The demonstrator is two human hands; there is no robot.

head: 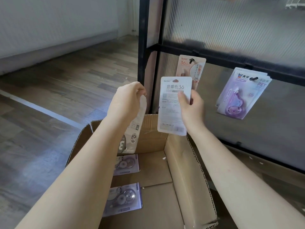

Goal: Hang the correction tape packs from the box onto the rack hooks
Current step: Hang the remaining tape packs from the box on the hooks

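While both hands grip packs, above box

Box (packs inside) before rack

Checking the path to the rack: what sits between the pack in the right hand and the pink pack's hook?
Head view: nothing. The white pack, held back-side out in the right hand, overlaps the lower part of the pink pack; its hook is unobstructed above.
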